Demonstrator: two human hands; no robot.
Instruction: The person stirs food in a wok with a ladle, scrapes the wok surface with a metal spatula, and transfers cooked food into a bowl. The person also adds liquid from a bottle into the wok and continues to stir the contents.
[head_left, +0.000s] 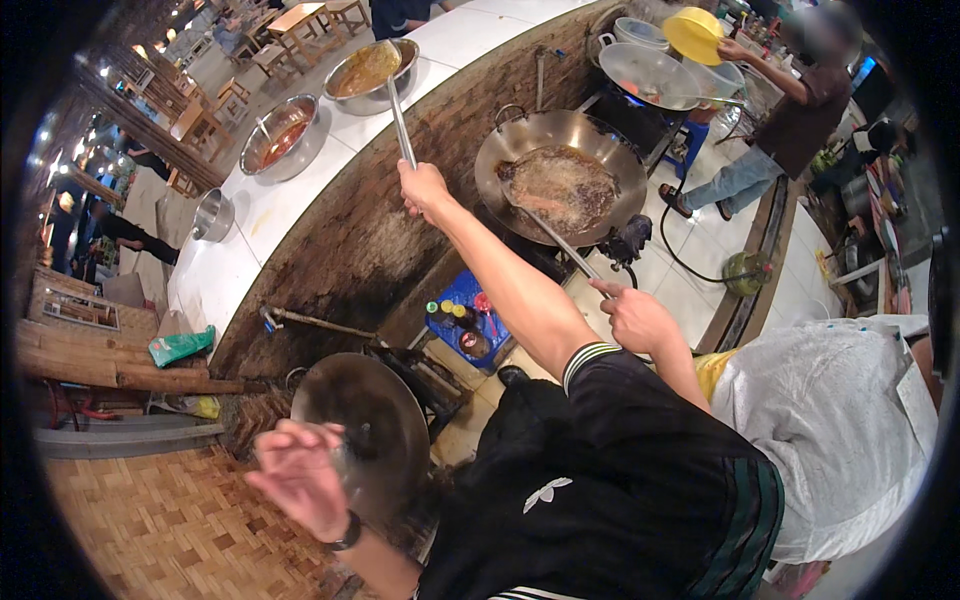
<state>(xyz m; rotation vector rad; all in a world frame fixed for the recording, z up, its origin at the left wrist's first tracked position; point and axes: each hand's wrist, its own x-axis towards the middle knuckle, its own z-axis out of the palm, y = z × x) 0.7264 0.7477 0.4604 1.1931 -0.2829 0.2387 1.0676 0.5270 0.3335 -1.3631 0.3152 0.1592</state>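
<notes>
My right hand (425, 191) grips the metal handle of a ladle (402, 124), reaching across to the white tiled counter. The ladle's head rests in a steel bowl of orange-brown sauce (367, 71). At the lower left, my left hand (300, 480), slightly blurred, is raised with loosely curled fingers and nothing in it, in front of a large dark wok (364, 427). Beside my right arm, a co-worker's hand (641, 319) holds a long metal utensil (559, 240) that reaches into a wok of bubbling oil (562, 184) with food frying in it.
A steel bowl of red sauce (289, 139) and a small steel container (214, 215) stand on the counter. Bottles sit on a blue stool (469, 322). A gas cylinder (746, 272) is on the floor. Another person (799, 120) holds a yellow basin (694, 36) by a further wok.
</notes>
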